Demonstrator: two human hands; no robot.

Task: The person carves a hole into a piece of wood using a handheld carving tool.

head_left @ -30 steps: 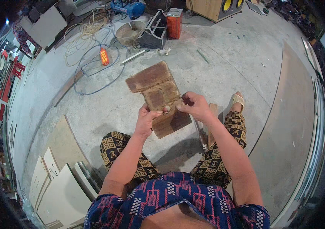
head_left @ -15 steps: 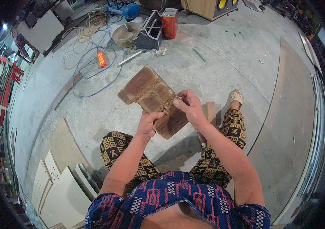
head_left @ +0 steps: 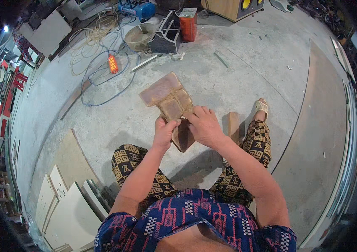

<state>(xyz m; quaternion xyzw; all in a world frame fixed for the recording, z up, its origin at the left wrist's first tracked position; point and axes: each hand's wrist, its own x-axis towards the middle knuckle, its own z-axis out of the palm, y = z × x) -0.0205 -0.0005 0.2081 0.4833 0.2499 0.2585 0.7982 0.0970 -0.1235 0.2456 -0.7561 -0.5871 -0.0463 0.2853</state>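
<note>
In front of me I hold a worn brown piece made of flat panels [head_left: 160,89], with a raised square in its middle and rough, frayed-looking seams; I cannot tell whether it is leather or wood. My left hand [head_left: 164,131] is closed on its lower left edge, thumb on top near the square. On the right side, my right hand [head_left: 205,126] pinches it close to the middle seam, its fingers curled. A darker lower panel angles down between the two hands, partly covered by the right one.
A wooden block [head_left: 233,126] stands by my right leg. Ahead are a black tool tote [head_left: 166,40], a red can [head_left: 188,26], a basin [head_left: 138,38], an orange power strip [head_left: 113,64] and looped cables. Pale boards [head_left: 67,214] lie at left, a large sheet [head_left: 312,138] at right.
The brown piece has turned and tilted, its top end shifting right and its lower panel folding back. My right hand has moved slightly down, with its fingers curled more over the edge.
</note>
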